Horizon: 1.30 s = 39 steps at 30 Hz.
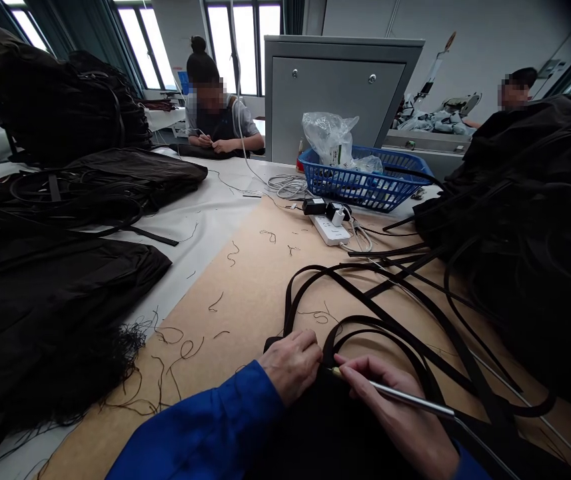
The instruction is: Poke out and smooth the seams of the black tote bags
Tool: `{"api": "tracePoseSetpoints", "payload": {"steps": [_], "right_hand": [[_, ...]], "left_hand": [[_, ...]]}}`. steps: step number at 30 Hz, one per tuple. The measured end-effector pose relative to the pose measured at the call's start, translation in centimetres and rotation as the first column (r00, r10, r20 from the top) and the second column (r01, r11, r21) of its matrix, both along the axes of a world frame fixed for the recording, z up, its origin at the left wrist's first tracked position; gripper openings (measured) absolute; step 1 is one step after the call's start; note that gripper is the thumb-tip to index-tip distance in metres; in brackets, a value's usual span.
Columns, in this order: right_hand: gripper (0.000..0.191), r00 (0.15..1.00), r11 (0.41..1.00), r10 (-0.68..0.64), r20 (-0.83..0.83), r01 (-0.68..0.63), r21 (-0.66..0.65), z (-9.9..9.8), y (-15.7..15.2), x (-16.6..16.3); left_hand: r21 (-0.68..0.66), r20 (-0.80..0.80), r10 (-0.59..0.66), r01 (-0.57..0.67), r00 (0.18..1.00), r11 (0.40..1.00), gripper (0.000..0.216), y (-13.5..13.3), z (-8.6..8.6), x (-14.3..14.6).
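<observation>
Loose threads are fringing the black fabric (60, 333) on my left, and thread ends (230, 253) are lying scattered across the board (190, 333). My left hand (290, 365) is closing on the edge of the black piece (325, 427), while my right hand (395, 413) is gripping a metal pen tool (410, 398), its tip at that edge. The straps (365, 320) are lying loose, beside the pile (525, 220) on my right.

There are two hands (338, 393), one metal tool (410, 399), one table (200, 220), one blue basket (365, 180), one plastic bag (329, 137), one power strip (329, 229), one grey cabinet (335, 93) and two co-workers (210, 107) nearby.
</observation>
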State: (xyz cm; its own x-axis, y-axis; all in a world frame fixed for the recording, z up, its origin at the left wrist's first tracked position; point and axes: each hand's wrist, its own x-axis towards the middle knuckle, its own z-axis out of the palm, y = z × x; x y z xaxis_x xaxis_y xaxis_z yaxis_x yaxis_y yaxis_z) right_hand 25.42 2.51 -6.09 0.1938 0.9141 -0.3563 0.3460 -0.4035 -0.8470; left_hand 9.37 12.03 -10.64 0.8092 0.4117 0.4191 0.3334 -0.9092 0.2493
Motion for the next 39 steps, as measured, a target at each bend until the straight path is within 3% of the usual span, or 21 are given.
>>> {"api": "tracePoseSetpoints", "payload": {"steps": [12, 19, 35, 39], "right_hand": [[0.037, 0.999, 0.999, 0.034, 0.037, -0.033, -0.018, -0.4, 0.3, 0.2], [0.031, 0.999, 0.999, 0.043, 0.030, -0.044, 0.020, -1.0, 0.2, 0.3], [0.028, 0.996, 0.998, 0.062, 0.069, -0.063, 0.012, -0.5, 0.2, 0.0], [0.031, 0.998, 0.999, 0.051, 0.048, -0.051, -0.006, -0.6, 0.2, 0.1]], "left_hand": [[-0.105, 0.132, 0.002, 0.012, 0.991, 0.994, 0.012, -0.2, 0.1, -0.1], [-0.188, 0.127, -0.004, 0.028, 0.992, 0.982, 0.013, -0.1, 0.8, -0.4], [-0.213, 0.184, 0.005, 0.035, 0.983, 0.976, 0.014, -0.3, 0.3, -0.2], [-0.244, 0.220, 0.018, 0.037, 0.975, 0.969, 0.013, -0.1, 1.2, -0.1]]}}
